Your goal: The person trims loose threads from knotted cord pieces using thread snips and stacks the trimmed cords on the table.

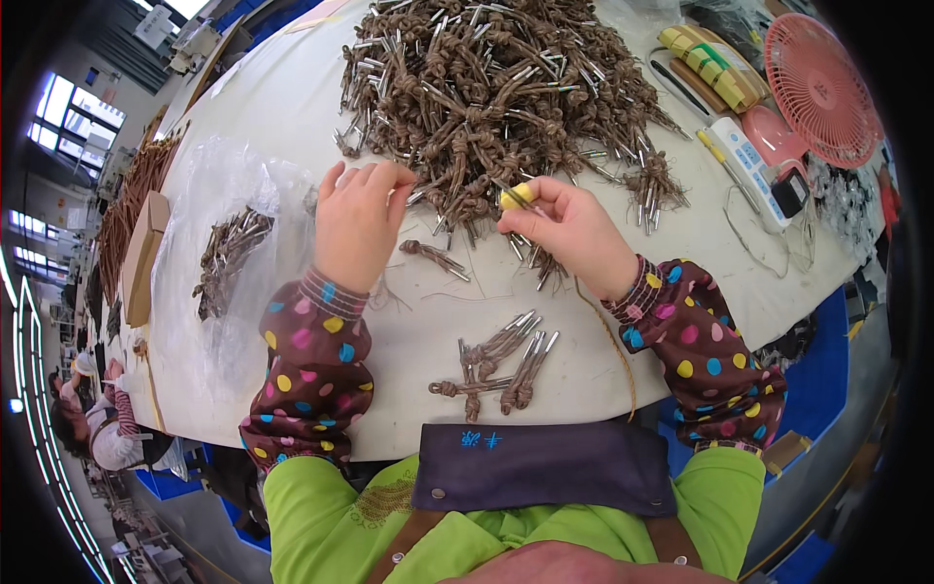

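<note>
My left hand [357,226] is at the near left edge of a big heap of knotted brown cords with silvery metal tips [486,88]. Its thumb and forefinger are pinched together; whatever they hold, if anything, is too fine to make out. Opposite it, my right hand [576,234] is closed on a small yellow tool with a dark metal part [517,197], at the heap's front edge. One loose knotted cord [434,258] lies between the hands. Closer to me, several knotted cords form a small group [496,365] on the white table [389,404].
A clear plastic bag [233,165] with more corded pieces [232,261] lies at left, beside a cardboard box [145,258]. At right are a power strip [747,165], a pink fan [822,90] and a yellow wrapped bundle [715,68]. Another person [107,423] is far left.
</note>
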Action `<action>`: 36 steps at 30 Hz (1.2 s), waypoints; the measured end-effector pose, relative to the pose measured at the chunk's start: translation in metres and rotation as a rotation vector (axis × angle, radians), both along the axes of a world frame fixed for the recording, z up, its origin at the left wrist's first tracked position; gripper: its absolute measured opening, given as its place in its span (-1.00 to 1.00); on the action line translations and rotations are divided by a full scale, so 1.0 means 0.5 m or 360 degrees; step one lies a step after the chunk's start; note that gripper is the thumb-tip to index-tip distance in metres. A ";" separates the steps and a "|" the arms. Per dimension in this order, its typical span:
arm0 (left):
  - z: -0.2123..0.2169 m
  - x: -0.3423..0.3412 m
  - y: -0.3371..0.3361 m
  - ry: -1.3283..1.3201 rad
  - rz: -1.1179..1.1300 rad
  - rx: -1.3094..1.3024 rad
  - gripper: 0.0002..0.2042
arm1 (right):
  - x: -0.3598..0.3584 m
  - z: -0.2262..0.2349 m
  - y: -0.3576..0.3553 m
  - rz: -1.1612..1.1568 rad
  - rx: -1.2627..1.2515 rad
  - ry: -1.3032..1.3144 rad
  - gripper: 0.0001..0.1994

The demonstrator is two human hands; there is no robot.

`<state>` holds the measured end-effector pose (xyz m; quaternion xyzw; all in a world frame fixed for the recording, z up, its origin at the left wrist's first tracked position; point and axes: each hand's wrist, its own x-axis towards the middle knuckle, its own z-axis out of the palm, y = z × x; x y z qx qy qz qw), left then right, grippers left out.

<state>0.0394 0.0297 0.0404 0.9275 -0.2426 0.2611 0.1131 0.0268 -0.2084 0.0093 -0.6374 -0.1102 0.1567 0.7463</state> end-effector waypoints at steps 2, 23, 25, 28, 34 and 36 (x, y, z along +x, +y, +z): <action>0.005 0.003 0.039 0.0158 0.0212 0.0336 -0.88 | 0.011 -0.002 -0.010 -0.0003 0.0010 -0.0002 -0.82; 0.013 -0.063 -0.070 0.0523 -0.0283 -0.0584 -0.74 | -0.004 0.004 -0.006 -0.0061 -0.0335 -0.0376 -0.80; 0.003 -0.060 -0.069 0.0538 -0.0339 -0.0590 -0.74 | -0.003 0.006 -0.009 -0.0140 -0.0386 -0.0506 -0.77; 0.000 -0.062 -0.068 0.0535 -0.0372 -0.0574 -0.74 | -0.007 0.017 -0.009 -0.0050 -0.0612 -0.0430 -0.87; -0.017 -0.059 -0.075 0.0273 -0.0321 -0.0595 -0.81 | -0.008 0.000 0.004 -0.0154 -0.0179 -0.0342 -0.78; -0.019 -0.058 -0.076 0.0174 -0.0340 -0.0554 -0.82 | -0.010 -0.002 0.005 -0.0180 -0.0230 -0.0398 -0.79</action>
